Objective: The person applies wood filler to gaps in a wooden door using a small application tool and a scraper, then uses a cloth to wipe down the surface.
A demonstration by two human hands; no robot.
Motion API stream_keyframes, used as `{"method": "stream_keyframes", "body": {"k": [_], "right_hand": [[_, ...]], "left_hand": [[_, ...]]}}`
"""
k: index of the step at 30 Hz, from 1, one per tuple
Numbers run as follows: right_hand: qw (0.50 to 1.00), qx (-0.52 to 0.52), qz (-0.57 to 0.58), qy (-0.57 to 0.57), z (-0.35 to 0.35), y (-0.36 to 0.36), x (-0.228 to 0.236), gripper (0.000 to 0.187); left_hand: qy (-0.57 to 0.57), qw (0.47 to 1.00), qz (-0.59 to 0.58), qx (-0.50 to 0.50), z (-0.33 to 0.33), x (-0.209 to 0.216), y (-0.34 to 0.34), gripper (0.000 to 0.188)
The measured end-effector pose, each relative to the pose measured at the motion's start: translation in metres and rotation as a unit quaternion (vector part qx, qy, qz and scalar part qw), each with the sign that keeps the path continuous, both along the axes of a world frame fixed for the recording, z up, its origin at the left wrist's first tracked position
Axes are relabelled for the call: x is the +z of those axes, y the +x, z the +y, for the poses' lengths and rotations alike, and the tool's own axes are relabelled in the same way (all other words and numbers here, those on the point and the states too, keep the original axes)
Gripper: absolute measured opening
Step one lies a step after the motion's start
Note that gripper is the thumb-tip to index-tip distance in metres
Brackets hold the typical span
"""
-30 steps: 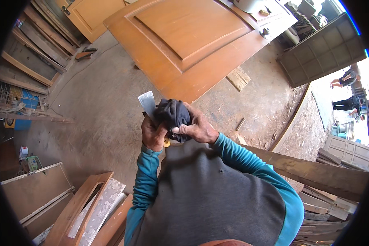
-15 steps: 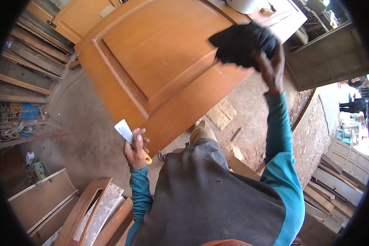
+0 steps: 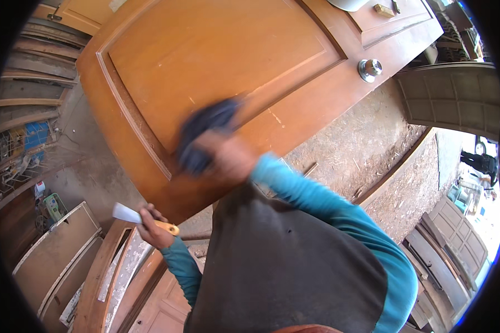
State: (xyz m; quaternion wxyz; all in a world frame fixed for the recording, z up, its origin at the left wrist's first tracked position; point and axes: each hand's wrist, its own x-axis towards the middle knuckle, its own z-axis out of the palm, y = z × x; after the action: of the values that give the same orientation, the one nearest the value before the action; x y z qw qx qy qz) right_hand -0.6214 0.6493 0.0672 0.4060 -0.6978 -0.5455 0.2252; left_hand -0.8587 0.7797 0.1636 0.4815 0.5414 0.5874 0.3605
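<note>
A panelled orange-brown wooden door point(image 3: 222, 50) lies flat in front of me, with a round metal knob point(image 3: 370, 69) by its right edge. My right hand point(image 3: 228, 155), smeared by motion, grips a dark cloth point(image 3: 205, 130) over the door's near panel edge. Whether the cloth touches the wood I cannot tell. Off the door's near left corner, my left hand point(image 3: 154, 226) is closed around a putty knife with a yellow handle point(image 3: 168, 227) and a pale flat blade point(image 3: 126, 213) pointing left.
On the door's far end rest a small wooden block point(image 3: 384, 10) and a whitish container point(image 3: 347, 4). Stacked boards point(image 3: 33, 75) line the left. Loose door panels point(image 3: 55, 255) lean at lower left, and more timber point(image 3: 433, 261) lies at lower right. A person point(image 3: 479, 164) stands far right.
My right hand has swung the dark cloth down and left from the door's right side, uncovering the knob. My left hand, with the putty knife, has moved left and nearer to me.
</note>
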Motion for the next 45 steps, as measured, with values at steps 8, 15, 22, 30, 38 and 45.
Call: {"method": "stream_keyframes", "body": {"k": [8,15,22,30,38,45], "right_hand": [[0.821,-0.02,0.569,-0.055,-0.095,0.043,-0.02,0.042],[0.937,-0.334,-0.09,0.039,-0.224,0.175,0.048,0.042],[0.963,0.261,0.06,0.027,0.074,-0.231,-0.01,0.047],[0.898,0.077,0.4,-0.168,-0.023,-0.109,0.048,0.049],[0.909,-0.361,-0.145,-0.153,-0.068,0.114,0.116,0.045],[0.978,0.103,-0.163,-0.076,0.16,-0.153,-0.009,0.039]], "left_hand": [[0.142,0.987,-0.054,0.057,0.024,0.058,-0.011,0.04],[0.054,0.991,-0.09,0.077,0.04,0.027,-0.087,0.032],[0.085,0.99,-0.116,0.011,0.049,0.039,-0.119,0.035],[0.126,0.971,-0.088,0.184,0.073,0.028,-0.258,0.039],[-0.001,0.959,-0.108,0.26,0.047,-0.038,-0.33,0.044],[0.04,0.964,-0.106,0.24,0.057,-0.023,-0.277,0.043]]}}
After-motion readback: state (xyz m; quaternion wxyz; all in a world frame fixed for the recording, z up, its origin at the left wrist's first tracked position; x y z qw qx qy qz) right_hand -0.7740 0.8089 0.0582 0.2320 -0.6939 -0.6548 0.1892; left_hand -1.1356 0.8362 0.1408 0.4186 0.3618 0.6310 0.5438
